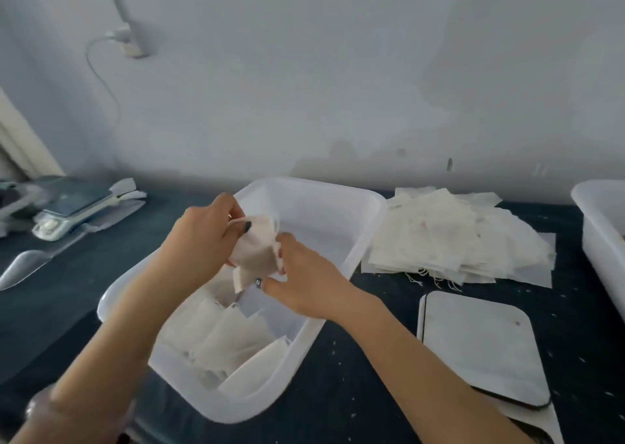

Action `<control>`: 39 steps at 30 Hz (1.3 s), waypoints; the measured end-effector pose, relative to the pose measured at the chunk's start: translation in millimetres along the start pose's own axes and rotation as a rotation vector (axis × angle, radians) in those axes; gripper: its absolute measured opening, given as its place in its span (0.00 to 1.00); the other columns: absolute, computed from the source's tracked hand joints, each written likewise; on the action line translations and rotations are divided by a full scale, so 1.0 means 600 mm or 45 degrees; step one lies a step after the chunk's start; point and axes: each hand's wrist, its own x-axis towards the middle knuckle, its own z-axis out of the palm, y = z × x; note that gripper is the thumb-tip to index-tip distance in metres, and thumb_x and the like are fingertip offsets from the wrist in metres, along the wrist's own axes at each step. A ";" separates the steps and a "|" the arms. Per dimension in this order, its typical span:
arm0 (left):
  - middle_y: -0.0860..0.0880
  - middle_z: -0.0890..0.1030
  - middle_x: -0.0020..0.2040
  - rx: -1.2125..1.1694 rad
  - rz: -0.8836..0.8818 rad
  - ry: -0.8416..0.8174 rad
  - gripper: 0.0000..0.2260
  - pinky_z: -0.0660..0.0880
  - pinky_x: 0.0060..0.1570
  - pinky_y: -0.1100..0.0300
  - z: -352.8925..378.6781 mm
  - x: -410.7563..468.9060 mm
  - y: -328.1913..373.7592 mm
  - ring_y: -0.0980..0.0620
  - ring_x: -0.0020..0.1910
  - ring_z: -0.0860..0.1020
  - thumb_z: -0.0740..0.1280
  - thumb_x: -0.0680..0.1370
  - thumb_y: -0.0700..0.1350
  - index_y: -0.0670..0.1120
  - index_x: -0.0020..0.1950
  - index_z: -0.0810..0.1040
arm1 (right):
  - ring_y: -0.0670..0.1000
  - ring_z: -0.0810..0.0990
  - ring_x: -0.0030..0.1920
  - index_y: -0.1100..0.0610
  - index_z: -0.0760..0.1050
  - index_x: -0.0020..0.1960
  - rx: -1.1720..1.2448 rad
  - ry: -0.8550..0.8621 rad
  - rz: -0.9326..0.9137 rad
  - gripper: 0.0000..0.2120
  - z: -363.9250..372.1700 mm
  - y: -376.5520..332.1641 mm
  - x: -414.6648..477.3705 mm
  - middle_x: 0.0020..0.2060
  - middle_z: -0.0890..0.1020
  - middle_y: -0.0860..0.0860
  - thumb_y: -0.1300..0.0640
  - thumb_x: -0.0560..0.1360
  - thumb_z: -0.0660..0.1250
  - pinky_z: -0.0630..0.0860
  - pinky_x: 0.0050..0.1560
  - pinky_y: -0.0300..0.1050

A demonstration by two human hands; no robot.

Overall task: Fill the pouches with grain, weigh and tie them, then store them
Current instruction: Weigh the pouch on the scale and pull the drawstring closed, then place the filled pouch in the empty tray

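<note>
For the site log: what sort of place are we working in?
Likely a small hand-packing bench: a stack of empty cloth pouches, a digital scale and a plastic tub of pouches on a dark-covered table.

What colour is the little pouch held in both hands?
Off-white, a pale cream cloth pouch, seen best in the head view.

Bare dark tabletop (67,308) lies open left of the plastic tub (314,203). Right of it, the stack of empty pouches (456,241) and a flat lid (480,349) crowd the surface.

Left hand (199,241), right hand (304,278) (both curled)
</note>
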 end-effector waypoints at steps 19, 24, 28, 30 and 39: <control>0.44 0.80 0.44 0.099 -0.354 -0.309 0.03 0.78 0.41 0.53 0.119 0.075 -0.169 0.45 0.35 0.83 0.61 0.80 0.41 0.44 0.47 0.69 | 0.55 0.80 0.58 0.55 0.71 0.68 -0.539 -0.106 -0.044 0.20 0.037 0.009 0.012 0.61 0.80 0.51 0.46 0.81 0.61 0.77 0.57 0.53; 0.44 0.77 0.47 0.349 -0.303 -0.379 0.11 0.77 0.47 0.50 0.122 0.077 -0.167 0.42 0.45 0.79 0.68 0.77 0.44 0.44 0.55 0.70 | 0.45 0.80 0.58 0.47 0.74 0.67 -0.174 0.077 -0.181 0.15 0.032 0.006 0.007 0.60 0.81 0.42 0.51 0.81 0.64 0.77 0.56 0.42; 0.45 0.75 0.49 0.472 -0.266 -0.414 0.19 0.75 0.50 0.50 0.117 0.076 -0.163 0.42 0.50 0.76 0.71 0.75 0.49 0.46 0.61 0.68 | 0.43 0.80 0.54 0.47 0.77 0.63 -0.069 0.100 -0.270 0.12 0.024 0.013 -0.017 0.55 0.83 0.42 0.53 0.81 0.65 0.77 0.56 0.40; 0.44 0.77 0.55 0.486 -0.261 -0.423 0.20 0.75 0.52 0.50 0.115 0.073 -0.156 0.43 0.53 0.76 0.71 0.76 0.50 0.46 0.63 0.68 | 0.44 0.80 0.55 0.47 0.78 0.63 -0.121 0.083 -0.306 0.12 0.022 0.018 -0.033 0.55 0.83 0.43 0.54 0.81 0.64 0.77 0.57 0.42; 0.53 0.76 0.63 0.345 0.383 -0.260 0.14 0.72 0.61 0.51 0.093 0.050 0.073 0.51 0.64 0.71 0.62 0.81 0.54 0.52 0.66 0.70 | 0.40 0.77 0.52 0.45 0.81 0.56 0.092 0.300 -0.308 0.12 -0.013 0.050 -0.105 0.50 0.83 0.40 0.58 0.79 0.64 0.74 0.56 0.34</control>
